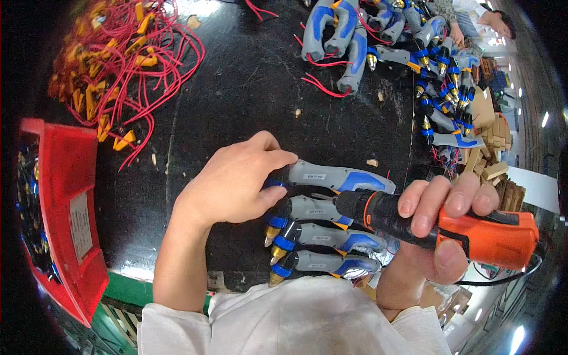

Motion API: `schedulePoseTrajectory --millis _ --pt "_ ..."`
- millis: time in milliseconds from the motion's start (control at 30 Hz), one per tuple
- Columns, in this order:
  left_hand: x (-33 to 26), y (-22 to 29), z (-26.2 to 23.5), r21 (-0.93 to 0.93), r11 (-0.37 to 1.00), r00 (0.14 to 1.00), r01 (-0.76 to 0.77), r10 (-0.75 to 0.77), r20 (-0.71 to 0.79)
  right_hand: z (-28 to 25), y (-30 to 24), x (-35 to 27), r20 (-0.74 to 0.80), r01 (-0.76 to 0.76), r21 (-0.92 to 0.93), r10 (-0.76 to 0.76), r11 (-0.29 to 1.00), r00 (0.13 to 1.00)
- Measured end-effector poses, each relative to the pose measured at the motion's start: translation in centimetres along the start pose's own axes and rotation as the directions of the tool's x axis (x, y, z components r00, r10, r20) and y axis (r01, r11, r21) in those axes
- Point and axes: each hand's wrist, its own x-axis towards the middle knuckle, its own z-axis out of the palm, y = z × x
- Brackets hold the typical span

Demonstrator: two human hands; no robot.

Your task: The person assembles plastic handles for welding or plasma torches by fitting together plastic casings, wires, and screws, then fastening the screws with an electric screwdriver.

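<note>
My left hand [228, 180] pinches the front end of the farthest torch [334, 176] in a row, thumb and forefinger on its dark neck. That torch has a grey handle with blue and orange patches; its tip is hidden by my hand. Closer to me lie a second torch [322, 209], a third torch [337, 237] and a fourth torch [334, 263], with blue collars and brass tips pointing left. My right hand [441, 222] is wrapped round an orange and black electric screwdriver [494, 239]. Its bit [322, 196] points left, over the gap between the two farthest torches.
A heap of red wires with yellow-orange pieces [142, 62] covers the far left. At the left edge stands a red bin [74, 236] with dark and blue parts. More torches [355, 65] crowd the far right of the black table [236, 100]. Another person [467, 21] is beyond them.
</note>
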Motion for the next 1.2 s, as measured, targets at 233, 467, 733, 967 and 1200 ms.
schedulePoseTrajectory --millis 233,467,733,967,1200 --pt "0.5 0.4 0.0 -0.010 0.999 0.998 0.050 -0.050 0.025 -1.6 1.0 -0.7 -0.157 -0.058 0.152 0.082 0.987 0.984" --pt "0.5 0.4 0.0 0.007 0.998 0.998 0.058 -0.058 0.020 -1.3 1.0 -0.1 -0.089 -0.122 0.113 0.132 0.986 0.987" --pt "0.3 0.3 0.0 0.002 0.999 0.999 0.047 -0.047 0.010 -0.7 0.4 0.6 0.057 -0.136 -0.045 0.139 0.990 0.989" --pt "0.2 -0.1 0.3 0.001 1.000 1.000 0.012 -0.012 -0.021 0.6 0.8 0.5 -0.096 -0.028 -0.018 0.026 0.999 0.995" --pt "0.1 0.1 0.2 0.004 0.999 0.999 0.052 -0.052 -0.013 1.6 1.8 0.8 0.069 0.009 -0.129 0.000 0.992 0.998"
